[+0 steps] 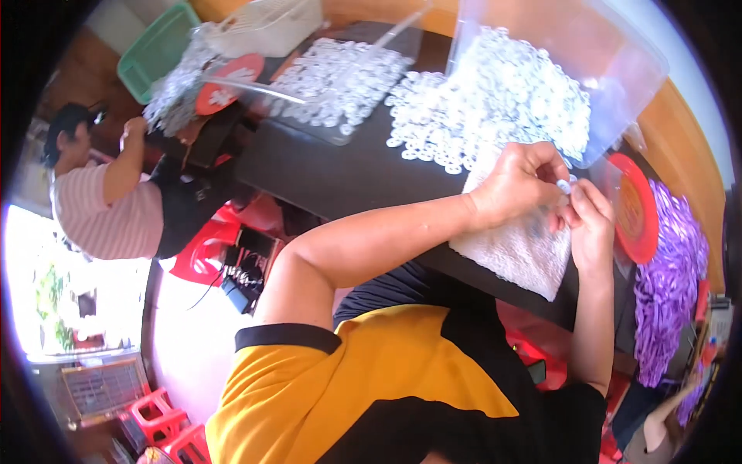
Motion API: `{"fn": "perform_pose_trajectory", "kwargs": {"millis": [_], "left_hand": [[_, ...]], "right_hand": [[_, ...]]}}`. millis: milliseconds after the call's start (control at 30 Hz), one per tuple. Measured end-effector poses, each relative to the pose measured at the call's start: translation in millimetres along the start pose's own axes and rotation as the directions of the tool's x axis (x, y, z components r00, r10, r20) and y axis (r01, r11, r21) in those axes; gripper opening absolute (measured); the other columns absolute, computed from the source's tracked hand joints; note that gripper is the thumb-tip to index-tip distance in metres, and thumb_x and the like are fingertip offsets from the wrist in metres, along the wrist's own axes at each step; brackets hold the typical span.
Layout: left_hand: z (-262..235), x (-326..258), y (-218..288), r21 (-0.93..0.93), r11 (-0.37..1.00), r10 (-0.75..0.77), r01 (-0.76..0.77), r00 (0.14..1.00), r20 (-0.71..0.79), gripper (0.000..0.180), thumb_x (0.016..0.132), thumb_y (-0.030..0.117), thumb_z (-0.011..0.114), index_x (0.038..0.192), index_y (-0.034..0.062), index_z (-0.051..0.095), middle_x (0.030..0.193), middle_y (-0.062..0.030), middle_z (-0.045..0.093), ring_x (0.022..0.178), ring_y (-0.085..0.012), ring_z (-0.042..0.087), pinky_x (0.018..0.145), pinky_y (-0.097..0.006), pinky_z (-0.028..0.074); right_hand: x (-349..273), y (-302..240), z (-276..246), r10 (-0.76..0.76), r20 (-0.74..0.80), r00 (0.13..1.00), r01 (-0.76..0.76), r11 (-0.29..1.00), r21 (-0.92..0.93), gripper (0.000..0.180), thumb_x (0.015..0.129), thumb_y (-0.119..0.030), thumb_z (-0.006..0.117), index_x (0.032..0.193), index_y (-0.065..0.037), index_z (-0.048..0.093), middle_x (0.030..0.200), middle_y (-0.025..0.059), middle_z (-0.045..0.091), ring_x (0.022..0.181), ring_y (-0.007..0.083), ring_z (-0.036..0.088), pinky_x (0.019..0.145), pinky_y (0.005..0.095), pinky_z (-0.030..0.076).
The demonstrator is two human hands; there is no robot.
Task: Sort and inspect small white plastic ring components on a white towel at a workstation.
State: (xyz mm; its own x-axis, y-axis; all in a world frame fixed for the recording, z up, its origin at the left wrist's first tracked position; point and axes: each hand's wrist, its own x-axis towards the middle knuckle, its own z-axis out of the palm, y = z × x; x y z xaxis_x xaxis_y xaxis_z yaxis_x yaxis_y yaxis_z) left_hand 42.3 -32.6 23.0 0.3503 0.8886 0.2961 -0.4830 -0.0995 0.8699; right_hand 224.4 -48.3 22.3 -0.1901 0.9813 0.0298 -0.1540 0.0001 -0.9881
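Observation:
My left hand [519, 179] and my right hand [591, 224] meet above a white towel [519, 259] at the table's near edge. Between their fingertips is a small white round piece [564, 186], pinched from both sides; its details are too small to make out. Just beyond my hands lies a large heap of similar white round pieces [495, 100], partly inside a clear plastic bin [618, 46]. To the right of my right hand is a red round plate [635, 209].
Purple ribbon-like strips [668, 286] hang in a thick bunch at the right. More white pieces [336, 81] lie on a clear tray across the dark table [294, 166]. At the left a person in a striped top [104, 201] works near a green basket [158, 50]. Red stools [158, 417] stand lower left.

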Motion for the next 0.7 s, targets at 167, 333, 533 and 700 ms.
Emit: {"fn": "perform_pose_trajectory", "kwargs": {"millis": [167,333,533,700], "left_hand": [[-16.6,7.6,48.0,0.279,0.958,0.134,-0.068,0.964,-0.228,0.012,0.072,-0.002,0.072,0.082,-0.0024,0.065,0.068,-0.0072,0.064,0.053,-0.0113,0.058,0.046,-0.024,0.045],[-84.3,1.8,149.6,0.583,0.795,0.466,-0.165,0.782,-0.414,0.004,0.076,0.004,0.067,0.08,0.0019,0.065,0.073,-0.0057,0.062,0.062,-0.0168,0.058,0.058,-0.028,0.045],[-158.7,-2.8,186.9,0.962,-0.062,0.649,0.265,0.743,-0.163,0.027,0.073,0.011,0.079,0.098,0.005,0.072,0.083,-0.0032,0.068,0.071,-0.0126,0.063,0.061,-0.025,0.049],[-92.8,-7.7,115.7,0.986,0.06,0.67,-0.158,0.738,0.077,0.015,0.079,0.006,0.073,0.093,0.0065,0.072,0.092,-0.0015,0.068,0.079,-0.0093,0.063,0.066,-0.023,0.049]], "right_hand": [[-4.6,-5.9,-7.7,-0.111,0.021,0.994,0.112,0.994,-0.014,0.022,0.095,-0.018,0.055,0.084,0.001,0.057,0.063,0.0007,0.043,0.056,0.0143,0.048,0.056,0.0268,0.041],[-9.2,-12.0,-27.1,-0.131,-0.043,0.99,0.129,0.99,-0.052,0.022,0.094,-0.019,0.058,0.087,0.001,0.06,0.066,-0.0005,0.047,0.058,0.0106,0.047,0.057,0.0257,0.042],[-14.1,-13.2,-27.7,-0.179,-0.058,0.982,0.173,0.981,-0.09,0.025,0.093,-0.024,0.061,0.084,0.0,0.062,0.061,-0.0014,0.046,0.057,0.0131,0.053,0.056,0.0235,0.037],[-18.2,-19.6,-32.0,-0.311,-0.175,0.934,0.3,0.95,-0.088,0.023,0.093,-0.02,0.061,0.087,0.002,0.063,0.063,0.0004,0.048,0.059,0.0139,0.054,0.058,0.0243,0.038]]}}
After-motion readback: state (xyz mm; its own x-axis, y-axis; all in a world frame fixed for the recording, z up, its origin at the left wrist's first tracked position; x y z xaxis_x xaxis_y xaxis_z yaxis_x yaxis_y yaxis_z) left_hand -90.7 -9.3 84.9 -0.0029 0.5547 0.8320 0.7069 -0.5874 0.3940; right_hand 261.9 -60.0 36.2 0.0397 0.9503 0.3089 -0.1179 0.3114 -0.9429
